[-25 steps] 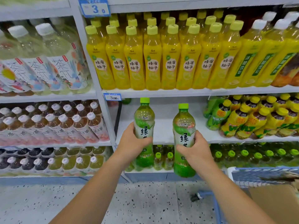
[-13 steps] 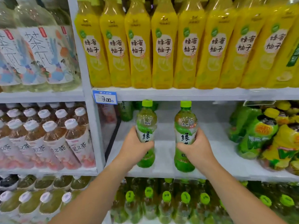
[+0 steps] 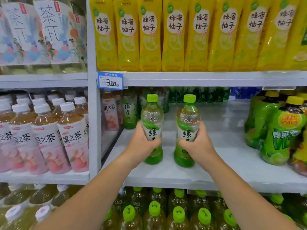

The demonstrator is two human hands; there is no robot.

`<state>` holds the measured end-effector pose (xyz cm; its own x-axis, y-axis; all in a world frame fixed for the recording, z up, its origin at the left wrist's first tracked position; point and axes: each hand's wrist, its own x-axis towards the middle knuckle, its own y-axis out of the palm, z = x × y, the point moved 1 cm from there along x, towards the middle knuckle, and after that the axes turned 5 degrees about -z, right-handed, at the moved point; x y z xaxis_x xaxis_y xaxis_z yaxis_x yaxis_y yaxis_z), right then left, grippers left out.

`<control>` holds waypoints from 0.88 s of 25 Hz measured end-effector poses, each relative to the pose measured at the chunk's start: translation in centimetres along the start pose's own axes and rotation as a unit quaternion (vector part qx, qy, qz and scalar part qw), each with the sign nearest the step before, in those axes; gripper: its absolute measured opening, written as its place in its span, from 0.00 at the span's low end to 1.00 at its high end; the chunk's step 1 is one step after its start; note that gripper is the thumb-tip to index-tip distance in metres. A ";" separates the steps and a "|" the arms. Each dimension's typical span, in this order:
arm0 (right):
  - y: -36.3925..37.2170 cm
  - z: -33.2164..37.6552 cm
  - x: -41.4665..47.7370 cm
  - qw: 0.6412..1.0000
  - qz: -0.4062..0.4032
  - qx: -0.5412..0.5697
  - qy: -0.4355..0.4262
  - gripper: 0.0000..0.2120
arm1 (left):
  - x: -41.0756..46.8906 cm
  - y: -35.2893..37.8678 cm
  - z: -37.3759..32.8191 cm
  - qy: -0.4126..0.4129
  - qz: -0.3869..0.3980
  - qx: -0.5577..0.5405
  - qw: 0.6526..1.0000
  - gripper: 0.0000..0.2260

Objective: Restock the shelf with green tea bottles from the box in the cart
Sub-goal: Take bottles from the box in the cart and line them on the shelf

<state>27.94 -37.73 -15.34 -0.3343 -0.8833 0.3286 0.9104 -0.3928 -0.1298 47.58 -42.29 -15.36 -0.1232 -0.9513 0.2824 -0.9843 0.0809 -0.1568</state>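
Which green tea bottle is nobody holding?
The bottle at the back left, beside the pink ones. The left hand grips the left front bottle, the right hand the right front bottle.

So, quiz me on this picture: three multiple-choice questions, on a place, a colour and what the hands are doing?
1. The two held green tea bottles are at:
A. the white shelf under the yellow bottles
B. the floor
C. the cart
2. Their caps are:
A. white
B. red
C. light green
3. The hands:
A. both open
B. left hand and right hand each grip one
C. both empty fists
Answers: 1 A, they are upright at that shelf; 2 C, both caps are green; 3 B, each hand wraps a label.
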 end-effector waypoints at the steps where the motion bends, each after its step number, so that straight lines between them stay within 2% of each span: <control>1: 0.0 -0.3 0.1 1.000 0.012 -0.006 -0.006 0.30 | -0.2 0.0 0.5 0.000 0.015 0.013 1.000 0.27; 6: -1.9 -0.4 -0.2 0.986 0.115 -0.121 -0.015 0.28 | -2.1 -0.8 2.5 0.015 0.024 0.202 0.979 0.24; 9: -2.5 -0.7 -0.2 0.977 0.086 -0.193 -0.031 0.24 | -2.4 -1.6 3.0 0.028 -0.015 0.191 0.981 0.21; 11: -2.1 -1.3 0.6 0.979 0.063 -0.187 -0.042 0.21 | -1.8 -2.3 3.2 0.010 -0.025 0.161 0.987 0.23; 18: 2.2 -3.5 6.7 0.984 0.078 -0.157 -0.026 0.14 | 3.4 -2.5 3.6 0.001 -0.084 0.179 0.980 0.17; 22: 5.2 -5.2 10.0 0.990 0.081 -0.113 0.004 0.16 | 7.2 -1.9 4.6 -0.005 -0.128 0.228 0.965 0.17</control>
<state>28.05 -49.87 -17.55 -0.1911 -0.9413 0.2782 0.8752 -0.2917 -0.3860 49.14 -50.65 -17.34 0.1202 -0.9257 0.3586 -0.8236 -0.2947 -0.4845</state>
